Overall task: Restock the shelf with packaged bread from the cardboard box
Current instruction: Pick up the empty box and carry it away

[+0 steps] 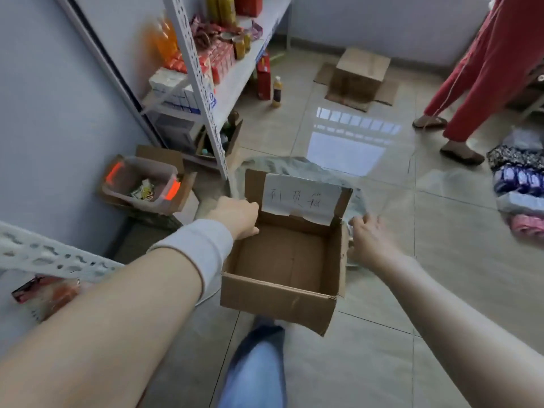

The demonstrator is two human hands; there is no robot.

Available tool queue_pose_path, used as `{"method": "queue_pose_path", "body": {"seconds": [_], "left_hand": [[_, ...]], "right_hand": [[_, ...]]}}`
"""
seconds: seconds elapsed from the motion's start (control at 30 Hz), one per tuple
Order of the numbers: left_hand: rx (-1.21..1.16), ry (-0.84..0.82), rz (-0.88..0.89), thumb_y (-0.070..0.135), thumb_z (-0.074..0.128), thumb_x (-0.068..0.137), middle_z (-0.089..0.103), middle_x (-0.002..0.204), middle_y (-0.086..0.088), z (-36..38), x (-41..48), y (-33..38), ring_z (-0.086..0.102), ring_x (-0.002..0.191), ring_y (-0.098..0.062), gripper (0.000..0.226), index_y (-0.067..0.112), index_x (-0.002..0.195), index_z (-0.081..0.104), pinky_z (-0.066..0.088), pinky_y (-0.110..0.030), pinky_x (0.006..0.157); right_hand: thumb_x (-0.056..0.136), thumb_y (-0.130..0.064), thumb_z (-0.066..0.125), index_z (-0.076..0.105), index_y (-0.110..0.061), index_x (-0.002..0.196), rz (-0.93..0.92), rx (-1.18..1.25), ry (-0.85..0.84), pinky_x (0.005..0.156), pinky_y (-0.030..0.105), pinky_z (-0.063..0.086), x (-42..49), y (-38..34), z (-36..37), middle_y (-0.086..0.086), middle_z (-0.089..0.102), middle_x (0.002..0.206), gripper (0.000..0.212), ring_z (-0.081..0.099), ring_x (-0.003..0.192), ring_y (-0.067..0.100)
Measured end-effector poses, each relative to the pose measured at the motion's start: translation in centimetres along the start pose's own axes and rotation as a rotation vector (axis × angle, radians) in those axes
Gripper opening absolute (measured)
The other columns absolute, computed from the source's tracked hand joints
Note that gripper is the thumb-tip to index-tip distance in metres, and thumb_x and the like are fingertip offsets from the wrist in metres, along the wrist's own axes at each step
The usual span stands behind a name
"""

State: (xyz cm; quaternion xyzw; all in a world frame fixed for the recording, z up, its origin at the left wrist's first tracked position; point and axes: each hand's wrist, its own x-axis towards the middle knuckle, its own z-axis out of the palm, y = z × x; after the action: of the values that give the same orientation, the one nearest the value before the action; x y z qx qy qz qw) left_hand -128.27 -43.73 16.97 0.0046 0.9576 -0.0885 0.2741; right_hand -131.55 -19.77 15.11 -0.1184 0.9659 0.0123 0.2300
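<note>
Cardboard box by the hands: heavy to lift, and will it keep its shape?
Probably light: the cardboard box shows a bare bottom, no bread visible. Its cardboard looks creased along the front, so it may flex if gripped one-sided. The upright flap with the paper label would likely swing.

Four cardboard boxes are showing: the open box (276,301) at centre, an upturned box (360,73) at 1 o'clock, a third box (235,134) at 11 o'clock and a fourth box (159,156) at 10 o'clock. One clear plastic tub (141,184) is sitting inside the fourth. One paper label (300,198) is sticking to the open box's flap. One bottle (276,91) and one red carton (263,76) are standing together at 12 o'clock. Two hands are flanking the open box, the left hand (235,214) at its 9 o'clock, the right hand (369,240) at its 3. The shelf bottles (226,10) are blurring together, perhaps five.
</note>
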Motion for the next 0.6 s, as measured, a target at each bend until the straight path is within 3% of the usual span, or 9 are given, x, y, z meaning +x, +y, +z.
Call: {"method": "queue_pose_path", "body": {"seconds": [0.1,0.27,0.43,0.6], "left_hand": [[-0.107,-0.064,-0.009,0.041,0.045,0.094,0.057,0.126,-0.009,3.9,6.4,-0.8,0.056,0.113,-0.028,0.043,0.014,0.127,0.043,0.043,-0.038,0.092],[-0.427,-0.058,-0.163,0.038,0.045,0.094,0.054,0.130,-0.007,15.9,16.3,-0.2,0.054,0.117,-0.027,0.045,0.017,0.134,0.040,0.044,-0.039,0.095],[-0.833,0.063,-0.490,0.032,0.039,0.097,0.035,0.147,-0.017,26.9,21.6,-1.4,0.034,0.136,-0.033,0.055,0.008,0.144,0.025,0.029,-0.045,0.111],[-1.072,0.088,-0.579,0.031,0.027,0.101,0.030,0.152,-0.009,30.8,22.2,-1.8,0.029,0.140,-0.025,0.050,0.010,0.146,0.024,0.020,-0.035,0.114]], "right_hand": [[0.083,-0.023,0.057,0.029,-0.009,0.138,0.096,0.099,-0.058,0.097,0.045,0.042,4.2,1.6,4.6,0.016,0.038,0.132,0.063,0.038,0.122,0.034],[0.088,-0.023,0.056,0.034,-0.004,0.136,0.290,0.372,-0.141,0.101,0.039,0.037,12.3,3.2,15.9,0.018,0.041,0.131,0.056,0.042,0.121,0.034],[0.095,-0.028,0.046,0.027,0.003,0.141,0.467,0.642,-0.001,0.108,0.038,0.028,18.4,4.6,25.1,0.023,0.035,0.140,0.058,0.035,0.131,0.035],[0.100,-0.030,0.030,0.026,-0.011,0.145,0.482,0.875,0.100,0.106,0.036,0.030,19.1,5.3,30.3,0.013,0.039,0.146,0.049,0.038,0.133,0.029]]}}
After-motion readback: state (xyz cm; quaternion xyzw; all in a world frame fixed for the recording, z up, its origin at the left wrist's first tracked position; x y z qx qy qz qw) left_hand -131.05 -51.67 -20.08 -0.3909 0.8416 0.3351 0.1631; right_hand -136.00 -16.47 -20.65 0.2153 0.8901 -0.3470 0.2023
